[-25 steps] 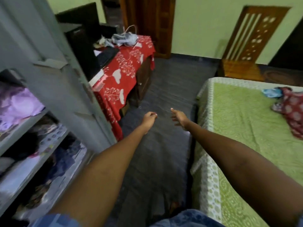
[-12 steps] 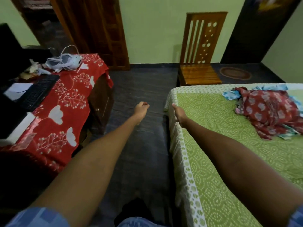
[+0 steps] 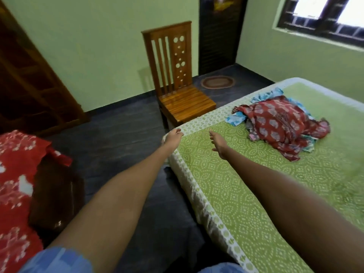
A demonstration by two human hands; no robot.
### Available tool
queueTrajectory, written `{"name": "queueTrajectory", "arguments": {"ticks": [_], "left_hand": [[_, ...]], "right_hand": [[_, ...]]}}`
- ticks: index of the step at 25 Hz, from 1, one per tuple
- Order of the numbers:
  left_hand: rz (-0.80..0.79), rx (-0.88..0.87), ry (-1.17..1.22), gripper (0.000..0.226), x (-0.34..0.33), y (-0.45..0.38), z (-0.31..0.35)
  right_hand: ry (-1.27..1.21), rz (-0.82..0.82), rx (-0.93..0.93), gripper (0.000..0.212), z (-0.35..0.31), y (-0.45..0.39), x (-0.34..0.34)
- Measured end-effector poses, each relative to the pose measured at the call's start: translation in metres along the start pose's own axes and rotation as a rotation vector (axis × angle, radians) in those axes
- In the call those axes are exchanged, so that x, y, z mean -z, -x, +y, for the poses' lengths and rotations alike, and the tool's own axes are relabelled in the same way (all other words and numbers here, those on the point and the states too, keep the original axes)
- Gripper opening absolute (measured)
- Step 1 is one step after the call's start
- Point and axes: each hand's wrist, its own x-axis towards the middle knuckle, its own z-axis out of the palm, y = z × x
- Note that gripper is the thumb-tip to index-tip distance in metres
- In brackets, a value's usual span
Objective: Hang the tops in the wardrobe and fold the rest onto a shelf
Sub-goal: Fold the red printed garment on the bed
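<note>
Both arms have swung from the floor beside the wardrobe to over the bed (image 3: pixel 256 194), whose green patterned cover now fills the right of the view. Left hand (image 3: pixel 172 137) hangs at the bed's near corner, fingers loosely curled, holding nothing. Right hand (image 3: pixel 218 143) reaches out above the cover with fingers spread and empty. Well beyond it, a crumpled heap of clothes (image 3: pixel 279 123), red print over blue pieces, lies on the bed. Behind stands a wooden chair (image 3: pixel 177 85); a red tablecloth (image 3: pixel 13 184) shows at left.
</note>
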Motion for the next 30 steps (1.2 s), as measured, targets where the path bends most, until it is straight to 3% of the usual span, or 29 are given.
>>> {"name": "queueTrajectory", "arguments": {"ticks": [4, 11, 19, 24, 30], "left_hand": [[-0.221, -0.034, -0.101, 0.043, -0.048, -0.090, 0.043], [-0.395, -0.061, -0.222, 0.040, -0.153, -0.225, 0.095], [-0.638, -0.042, -0.319, 0.035, -0.283, -0.333, 0.122], [-0.660, 0.133, -0.226, 0.027, -0.379, -0.411, 0.105], [-0.687, 0.286, -0.121, 0.030, -0.463, -0.472, 0.081]], "right_hand": [[-0.072, 0.179, -0.029, 0.052, -0.012, -0.075, 0.037], [-0.140, 0.383, -0.153, 0.055, -0.009, -0.203, 0.118], [-0.154, 0.537, -0.258, 0.034, 0.003, -0.297, 0.195], [0.263, 0.498, -0.245, 0.024, 0.039, -0.393, 0.239], [0.767, 0.249, -0.337, 0.042, 0.088, -0.496, 0.255]]}}
